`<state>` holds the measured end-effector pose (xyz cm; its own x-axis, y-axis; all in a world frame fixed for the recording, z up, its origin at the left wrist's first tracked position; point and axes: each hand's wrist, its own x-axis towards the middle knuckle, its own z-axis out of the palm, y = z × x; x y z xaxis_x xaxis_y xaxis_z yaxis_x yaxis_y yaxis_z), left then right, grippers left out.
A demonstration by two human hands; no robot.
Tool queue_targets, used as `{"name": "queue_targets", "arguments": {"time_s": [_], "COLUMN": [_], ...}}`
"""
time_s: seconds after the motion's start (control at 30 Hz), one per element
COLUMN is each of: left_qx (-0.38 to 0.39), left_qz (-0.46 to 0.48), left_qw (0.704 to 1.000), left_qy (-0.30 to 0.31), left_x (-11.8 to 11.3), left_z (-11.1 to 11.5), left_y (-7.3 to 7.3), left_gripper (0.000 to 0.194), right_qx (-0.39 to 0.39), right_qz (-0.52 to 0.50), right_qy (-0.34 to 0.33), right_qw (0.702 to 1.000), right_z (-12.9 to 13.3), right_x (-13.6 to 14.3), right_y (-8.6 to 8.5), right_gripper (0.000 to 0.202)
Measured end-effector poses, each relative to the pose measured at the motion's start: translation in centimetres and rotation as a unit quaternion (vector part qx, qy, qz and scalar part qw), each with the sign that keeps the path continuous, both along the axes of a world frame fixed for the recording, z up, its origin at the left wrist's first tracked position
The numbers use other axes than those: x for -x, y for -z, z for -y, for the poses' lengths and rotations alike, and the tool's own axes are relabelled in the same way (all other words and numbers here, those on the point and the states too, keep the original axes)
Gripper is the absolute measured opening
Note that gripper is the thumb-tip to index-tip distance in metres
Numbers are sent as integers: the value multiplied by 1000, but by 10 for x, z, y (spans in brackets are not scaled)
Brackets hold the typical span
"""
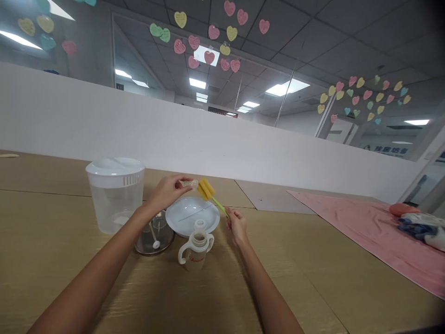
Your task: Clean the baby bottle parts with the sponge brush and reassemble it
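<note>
My left hand is closed around a small clear plastic piece, probably a bottle part, over the far side of a white bowl. My right hand grips the thin green handle of a sponge brush; its yellow head is right at the clear piece's open end. Below stands a two-handled baby bottle, upright and without a lid. A white ring sits just behind the bottle's mouth, at the bowl's near edge. Left of the bowl, a round metal tray holds a clear item and a white-tipped stick, partly hidden by my left forearm.
A clear plastic bucket with a white lid stands at the left. On the right, a pink cloth covers part of the table, with an orange item and bundled fabric on it. A low white wall runs behind.
</note>
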<state>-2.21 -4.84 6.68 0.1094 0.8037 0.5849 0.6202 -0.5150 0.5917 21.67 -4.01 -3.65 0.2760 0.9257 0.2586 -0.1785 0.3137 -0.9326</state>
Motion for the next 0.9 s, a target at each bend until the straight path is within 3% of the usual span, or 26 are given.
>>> {"name": "queue_targets", "arguments": {"time_s": [0.1, 0.23, 0.4, 0.53, 0.63, 0.73, 0.9], "left_qx": [-29, -14, 0, 8, 12, 43, 171], "left_qz": [-10, -28, -50, -65, -86, -135, -271], "left_qw": [999, 999, 999, 998, 996, 990, 946], "left_qy": [-23, -14, -10, -7, -11, -16, -59], "left_x": [1, 0, 0, 2, 5, 11, 29], "left_z": [-3, -2, -3, -5, -3, 0, 2], "left_y": [3, 3, 4, 4, 3, 0, -1], "left_gripper": [31, 31, 30, 32, 33, 28, 17], "right_qx": [-17, -27, -13, -25, -16, -5, -4], "right_qz": [-23, -9, 3, 29, 76, 81, 88], "right_qy": [48, 17, 81, 35, 73, 139, 155], "right_qw": [998, 999, 997, 999, 994, 987, 984], "right_z": [0, 1, 0, 2, 1, -1, -2], "right_x": [0, 4, 5, 4, 4, 0, -2], "right_y": [-3, -4, -2, -3, -2, 0, 4], "right_gripper": [47, 46, 47, 45, 44, 43, 42]}}
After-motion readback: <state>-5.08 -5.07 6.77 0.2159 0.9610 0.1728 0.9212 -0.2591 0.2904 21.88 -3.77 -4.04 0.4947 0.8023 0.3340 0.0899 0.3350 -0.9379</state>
